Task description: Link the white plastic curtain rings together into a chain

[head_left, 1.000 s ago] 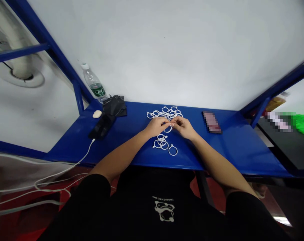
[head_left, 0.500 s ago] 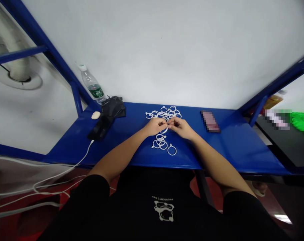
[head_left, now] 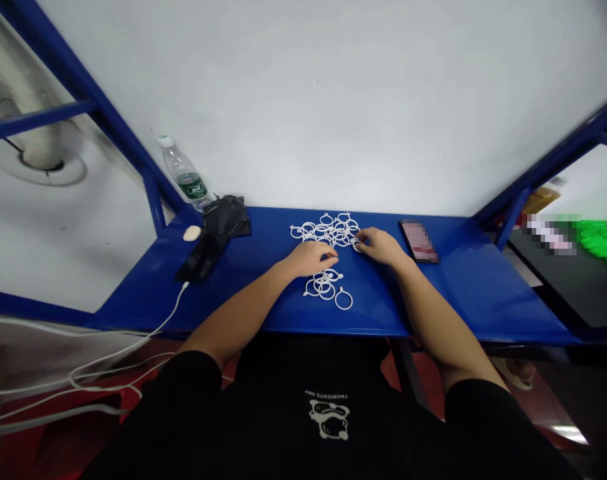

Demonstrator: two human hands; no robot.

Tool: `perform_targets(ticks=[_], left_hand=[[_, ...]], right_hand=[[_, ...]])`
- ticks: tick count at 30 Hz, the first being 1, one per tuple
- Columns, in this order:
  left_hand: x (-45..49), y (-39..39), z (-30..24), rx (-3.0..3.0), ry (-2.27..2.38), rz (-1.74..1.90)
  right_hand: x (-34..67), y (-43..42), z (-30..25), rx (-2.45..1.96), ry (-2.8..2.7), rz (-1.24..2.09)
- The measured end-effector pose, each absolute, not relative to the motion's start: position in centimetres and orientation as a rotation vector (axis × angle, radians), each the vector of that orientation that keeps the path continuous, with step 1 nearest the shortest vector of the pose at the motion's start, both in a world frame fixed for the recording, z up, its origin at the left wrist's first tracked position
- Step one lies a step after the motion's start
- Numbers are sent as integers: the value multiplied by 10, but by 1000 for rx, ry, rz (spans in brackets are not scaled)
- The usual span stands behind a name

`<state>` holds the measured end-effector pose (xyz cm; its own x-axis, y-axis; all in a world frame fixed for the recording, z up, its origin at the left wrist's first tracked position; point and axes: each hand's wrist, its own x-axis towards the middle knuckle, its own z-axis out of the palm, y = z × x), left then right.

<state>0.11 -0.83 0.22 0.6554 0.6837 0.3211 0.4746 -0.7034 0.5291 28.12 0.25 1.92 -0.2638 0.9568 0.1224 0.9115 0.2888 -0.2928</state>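
Observation:
A loose pile of white plastic rings [head_left: 328,228] lies at the back of the blue bench [head_left: 463,287]. A smaller cluster of white rings [head_left: 324,288] lies nearer me, with a single ring [head_left: 343,300] at its right. My left hand [head_left: 311,258] is curled just above the near cluster, its fingertips closed on a white ring [head_left: 332,274] at the cluster's top. My right hand [head_left: 383,247] reaches to the right edge of the far pile and pinches a ring [head_left: 356,245] there.
A phone [head_left: 418,240] lies to the right of my right hand. At the left are a water bottle [head_left: 186,175], a black pouch [head_left: 227,215], a dark device [head_left: 202,257] with a white cable [head_left: 148,330], and a small white object [head_left: 191,233]. Blue frame posts rise on both sides.
My hands, which held one ring together at the centre, have parted. The left dropped toward the near cluster with the ring. The right moved back and right to the far pile.

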Motion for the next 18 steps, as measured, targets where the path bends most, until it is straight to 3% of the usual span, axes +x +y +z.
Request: perform_targets(ticks=[9,18], left_hand=[[1,-3,-2,2425,979,660],[1,-7,4,2373,992,752]], right_hand=[[274,3,10,-1677,-2271,209],[249,-16,17,-1074,-2294,290]])
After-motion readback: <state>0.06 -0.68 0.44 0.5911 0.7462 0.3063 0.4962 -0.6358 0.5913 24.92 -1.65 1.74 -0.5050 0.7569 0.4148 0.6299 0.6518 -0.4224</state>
